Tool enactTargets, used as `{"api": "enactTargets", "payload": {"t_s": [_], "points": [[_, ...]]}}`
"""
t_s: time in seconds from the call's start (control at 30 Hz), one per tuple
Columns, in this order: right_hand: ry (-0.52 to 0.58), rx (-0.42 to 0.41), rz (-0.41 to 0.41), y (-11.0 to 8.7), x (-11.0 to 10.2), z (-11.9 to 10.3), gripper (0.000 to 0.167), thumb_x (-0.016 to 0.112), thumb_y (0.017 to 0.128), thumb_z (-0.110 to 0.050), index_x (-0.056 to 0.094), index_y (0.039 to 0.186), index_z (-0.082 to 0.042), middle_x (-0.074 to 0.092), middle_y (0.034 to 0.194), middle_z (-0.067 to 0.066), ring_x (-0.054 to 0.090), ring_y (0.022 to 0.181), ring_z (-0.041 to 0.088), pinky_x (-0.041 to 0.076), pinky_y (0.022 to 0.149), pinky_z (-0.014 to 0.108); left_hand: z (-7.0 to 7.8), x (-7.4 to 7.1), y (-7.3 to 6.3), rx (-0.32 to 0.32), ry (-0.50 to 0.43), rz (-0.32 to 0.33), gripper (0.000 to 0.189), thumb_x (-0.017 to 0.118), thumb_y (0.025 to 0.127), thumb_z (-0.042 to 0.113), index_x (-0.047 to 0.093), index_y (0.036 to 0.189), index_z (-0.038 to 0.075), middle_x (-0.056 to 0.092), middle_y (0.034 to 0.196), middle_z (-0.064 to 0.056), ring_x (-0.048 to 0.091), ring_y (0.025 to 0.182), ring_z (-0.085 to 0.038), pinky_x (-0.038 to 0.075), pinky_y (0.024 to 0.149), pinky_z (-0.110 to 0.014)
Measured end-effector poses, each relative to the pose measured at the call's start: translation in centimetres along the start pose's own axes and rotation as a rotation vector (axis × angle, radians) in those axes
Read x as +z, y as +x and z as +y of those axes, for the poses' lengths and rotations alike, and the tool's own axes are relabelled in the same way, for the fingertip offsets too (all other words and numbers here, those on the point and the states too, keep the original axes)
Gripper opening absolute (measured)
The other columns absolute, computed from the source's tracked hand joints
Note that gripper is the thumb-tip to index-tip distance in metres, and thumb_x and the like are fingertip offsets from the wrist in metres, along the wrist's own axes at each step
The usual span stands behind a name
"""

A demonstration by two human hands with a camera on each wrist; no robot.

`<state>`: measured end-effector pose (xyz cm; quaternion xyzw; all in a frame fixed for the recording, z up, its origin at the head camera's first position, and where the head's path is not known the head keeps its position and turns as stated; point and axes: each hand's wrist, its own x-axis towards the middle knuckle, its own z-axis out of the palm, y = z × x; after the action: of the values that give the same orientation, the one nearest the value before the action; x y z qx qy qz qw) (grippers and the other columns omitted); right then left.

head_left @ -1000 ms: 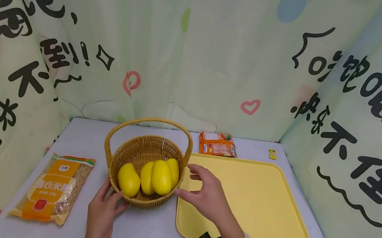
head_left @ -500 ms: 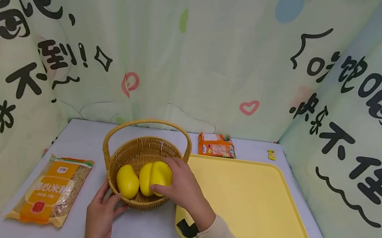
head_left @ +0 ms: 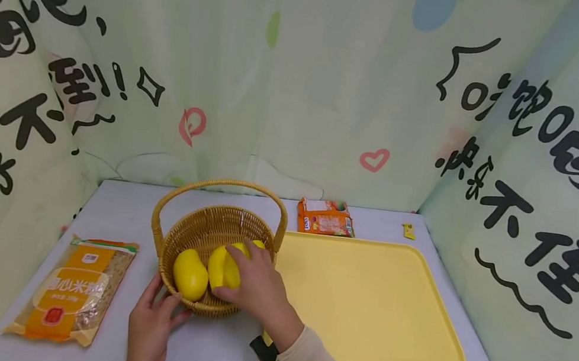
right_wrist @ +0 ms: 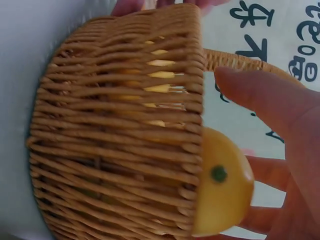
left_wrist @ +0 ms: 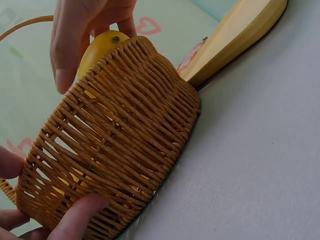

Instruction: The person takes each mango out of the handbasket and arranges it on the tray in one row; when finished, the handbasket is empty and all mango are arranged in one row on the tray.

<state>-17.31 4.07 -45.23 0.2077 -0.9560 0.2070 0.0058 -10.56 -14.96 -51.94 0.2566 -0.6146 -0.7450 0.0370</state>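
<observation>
Several yellow mangoes (head_left: 190, 274) with smooth skin lie in a woven wicker basket (head_left: 210, 219) with a tall arched handle. My left hand (head_left: 152, 322) holds the basket's near left side, its thumb (left_wrist: 82, 212) against the outer wall. My right hand (head_left: 262, 287) reaches over the rim with spread fingers around the mangoes on the right, partly hiding them. In the right wrist view, one mango (right_wrist: 225, 187) with a green stem spot shows above the rim, the thumb (right_wrist: 265, 97) apart from it and other fingers behind it.
A pale yellow tray (head_left: 371, 309) lies right of the basket. On the left is a bag of grain-like food (head_left: 70, 289) with an orange label. An orange snack packet (head_left: 325, 217) and a tiny yellow sachet (head_left: 409, 231) lie at the back, before a printed curtain (head_left: 300, 86).
My right hand has moved left from beside the basket's right rim, over it and in among the mangoes. The left hand keeps its place on the basket.
</observation>
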Motion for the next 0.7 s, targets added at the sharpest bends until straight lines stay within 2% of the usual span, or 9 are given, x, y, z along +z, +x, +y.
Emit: {"api": "enactTargets", "payload": {"t_s": [0.2,0.43,0.57,0.7], "points": [[-0.04,0.002,0.016,-0.1,1.0,-0.2,0.071,0.086,0.085,-0.048,0.062,0.147,-0.023,0.045,0.163,0.017,0.051,0.141,0.04,0.066,0.082,0.054,0.2,0.1,0.0,-0.006,-0.001,0.007,0.076,0.055,0.107,0.012,0.015,0.171,0.026,0.014,0.179,-0.003,0.041,0.152,-0.032,0.066,0.086,-0.031],[-0.048,0.001,0.044,-0.2,1.4,-0.1,0.057,0.083,0.089,-0.036,0.065,0.141,-0.02,0.047,0.161,0.017,0.053,0.137,0.038,0.066,0.087,0.049,0.2,0.2,-0.1,-0.001,-0.004,0.005,0.076,0.054,0.107,0.012,0.016,0.171,0.025,0.014,0.179,-0.004,0.041,0.151,-0.033,0.066,0.088,-0.033],[-0.018,-0.016,0.066,-0.3,1.3,0.1,0.055,0.081,0.09,-0.036,0.066,0.14,-0.021,0.049,0.16,0.017,0.054,0.136,0.038,0.065,0.089,0.05,0.2,0.2,-0.2,-0.01,0.007,0.011,0.076,0.054,0.107,0.011,0.016,0.172,0.024,0.014,0.179,-0.003,0.042,0.151,-0.032,0.066,0.087,-0.033],[0.049,-0.047,0.125,-0.5,1.3,0.5,0.057,0.08,0.09,-0.036,0.064,0.142,-0.02,0.05,0.159,0.016,0.054,0.137,0.039,0.062,0.097,0.051,0.3,0.2,-0.2,-0.005,0.014,0.013,0.076,0.054,0.107,0.012,0.016,0.171,0.025,0.014,0.179,-0.003,0.042,0.151,-0.032,0.066,0.086,-0.031]]}}
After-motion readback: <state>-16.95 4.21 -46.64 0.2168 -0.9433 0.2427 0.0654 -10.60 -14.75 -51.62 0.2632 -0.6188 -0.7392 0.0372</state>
